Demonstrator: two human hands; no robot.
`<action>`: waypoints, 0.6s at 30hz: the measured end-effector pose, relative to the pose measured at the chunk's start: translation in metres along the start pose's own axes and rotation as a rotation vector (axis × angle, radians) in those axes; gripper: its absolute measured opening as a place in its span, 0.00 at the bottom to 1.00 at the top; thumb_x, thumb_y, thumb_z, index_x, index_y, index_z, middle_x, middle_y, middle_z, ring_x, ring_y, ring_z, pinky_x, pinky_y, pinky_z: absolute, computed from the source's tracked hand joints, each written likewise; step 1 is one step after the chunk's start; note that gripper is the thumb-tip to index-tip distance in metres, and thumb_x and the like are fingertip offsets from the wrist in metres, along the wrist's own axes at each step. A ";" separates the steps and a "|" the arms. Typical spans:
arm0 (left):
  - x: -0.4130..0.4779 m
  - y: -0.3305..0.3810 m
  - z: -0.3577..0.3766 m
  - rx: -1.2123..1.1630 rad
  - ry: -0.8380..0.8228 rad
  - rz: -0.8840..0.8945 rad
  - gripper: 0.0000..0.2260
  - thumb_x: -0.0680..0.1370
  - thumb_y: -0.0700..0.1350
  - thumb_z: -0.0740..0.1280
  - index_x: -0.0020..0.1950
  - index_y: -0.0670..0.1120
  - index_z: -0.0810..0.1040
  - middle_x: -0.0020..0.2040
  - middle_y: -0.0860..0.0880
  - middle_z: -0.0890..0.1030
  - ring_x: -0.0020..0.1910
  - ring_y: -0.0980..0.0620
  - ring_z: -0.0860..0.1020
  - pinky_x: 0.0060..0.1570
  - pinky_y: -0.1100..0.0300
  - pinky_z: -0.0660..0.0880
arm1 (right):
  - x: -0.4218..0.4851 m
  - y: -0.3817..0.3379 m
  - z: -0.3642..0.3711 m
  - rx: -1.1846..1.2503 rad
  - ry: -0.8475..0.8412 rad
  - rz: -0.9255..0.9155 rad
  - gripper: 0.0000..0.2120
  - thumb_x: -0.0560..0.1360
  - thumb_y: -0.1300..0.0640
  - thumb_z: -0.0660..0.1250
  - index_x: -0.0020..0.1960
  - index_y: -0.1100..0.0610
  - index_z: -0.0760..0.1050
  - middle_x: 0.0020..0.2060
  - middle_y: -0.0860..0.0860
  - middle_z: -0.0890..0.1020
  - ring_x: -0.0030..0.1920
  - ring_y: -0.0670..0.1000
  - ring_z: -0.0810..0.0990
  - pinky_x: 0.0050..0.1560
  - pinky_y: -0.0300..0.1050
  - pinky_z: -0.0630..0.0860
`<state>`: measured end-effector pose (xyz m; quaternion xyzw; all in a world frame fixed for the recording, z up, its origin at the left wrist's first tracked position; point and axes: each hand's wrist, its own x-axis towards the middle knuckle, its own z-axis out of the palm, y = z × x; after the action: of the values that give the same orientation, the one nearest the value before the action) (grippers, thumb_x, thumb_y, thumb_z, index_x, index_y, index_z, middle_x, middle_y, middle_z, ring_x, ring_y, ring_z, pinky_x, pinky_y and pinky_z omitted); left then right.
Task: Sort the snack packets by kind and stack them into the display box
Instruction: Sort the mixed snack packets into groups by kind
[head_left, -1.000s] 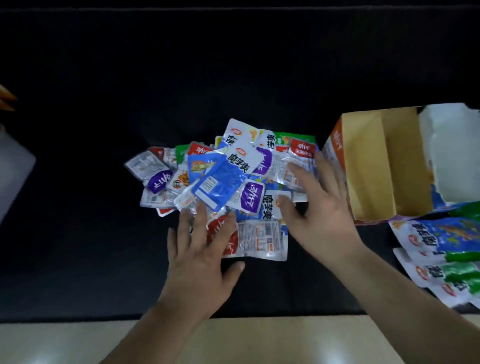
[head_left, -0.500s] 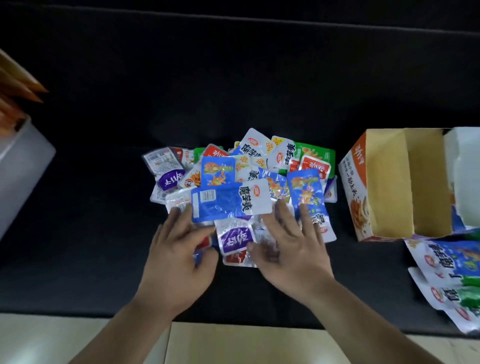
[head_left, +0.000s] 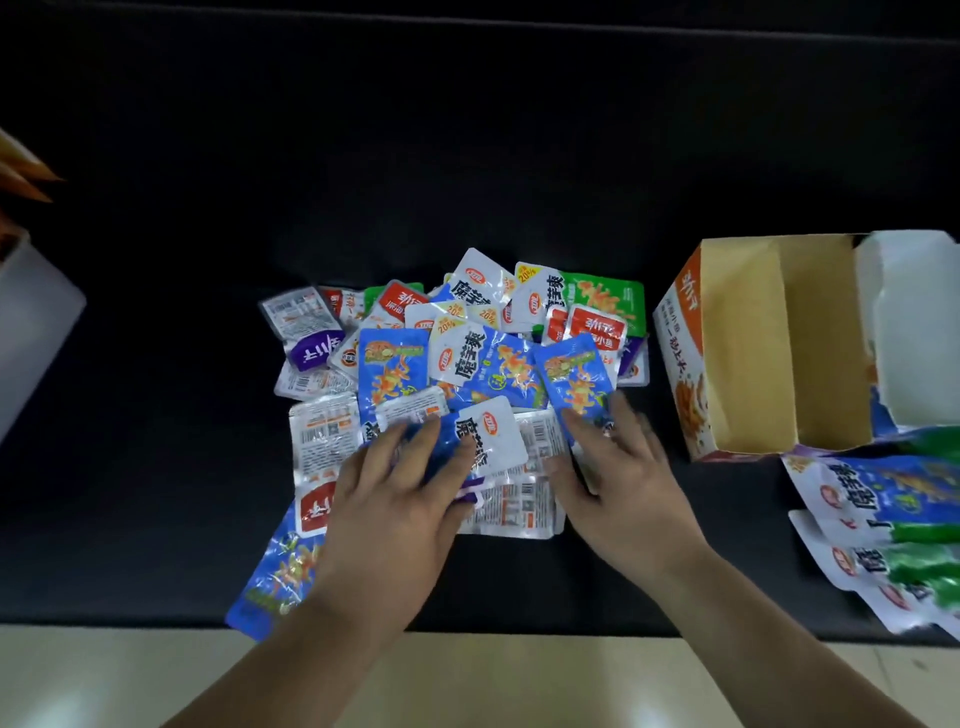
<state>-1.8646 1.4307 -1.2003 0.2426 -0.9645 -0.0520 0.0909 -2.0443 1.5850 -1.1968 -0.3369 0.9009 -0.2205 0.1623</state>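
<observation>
A heap of snack packets (head_left: 467, 353) in blue, red, green, purple and silver lies on the black cloth in the middle. My left hand (head_left: 395, 499) lies flat on the near side of the heap, fingers spread over a blue packet (head_left: 483, 436) with a white end. My right hand (head_left: 618, 478) rests beside it with straight fingers touching another blue packet (head_left: 571, 379). One blue packet (head_left: 275, 571) has slid toward the near edge at the left. The cardboard display box (head_left: 737, 353) stands open to the right of the heap, and its brown compartment holds nothing.
Several larger blue and green packets (head_left: 883, 519) lie at the right, in front of the box. A white container (head_left: 31, 322) sits at the far left edge. The black cloth ends at a pale floor strip (head_left: 519, 675) near me.
Both hands have drawn toward me over the heap, spreading it. Blue packets have come to the top, and one blue packet has slid out to the near left.
</observation>
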 end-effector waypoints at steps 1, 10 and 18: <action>-0.002 0.003 -0.001 0.013 0.006 0.006 0.22 0.76 0.55 0.73 0.70 0.53 0.79 0.73 0.46 0.75 0.70 0.39 0.75 0.63 0.40 0.73 | -0.001 0.003 0.002 -0.025 -0.045 0.012 0.28 0.79 0.40 0.65 0.78 0.40 0.66 0.83 0.54 0.54 0.83 0.60 0.50 0.80 0.55 0.56; 0.018 -0.006 -0.020 -0.119 -0.070 -0.134 0.39 0.63 0.44 0.81 0.73 0.54 0.73 0.64 0.50 0.77 0.61 0.42 0.74 0.56 0.42 0.74 | -0.013 0.024 -0.004 0.005 0.198 -0.051 0.20 0.67 0.59 0.82 0.57 0.55 0.82 0.65 0.57 0.80 0.63 0.63 0.80 0.53 0.55 0.80; 0.024 0.011 -0.057 -0.478 -0.027 -0.356 0.32 0.68 0.52 0.78 0.71 0.52 0.75 0.62 0.59 0.75 0.57 0.59 0.77 0.52 0.60 0.74 | -0.030 0.007 -0.027 0.201 0.230 0.077 0.21 0.65 0.62 0.80 0.51 0.46 0.77 0.52 0.43 0.73 0.45 0.44 0.78 0.43 0.28 0.69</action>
<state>-1.8787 1.4259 -1.1392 0.3791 -0.8682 -0.2960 0.1219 -2.0388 1.6177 -1.1735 -0.2569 0.8991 -0.3402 0.0995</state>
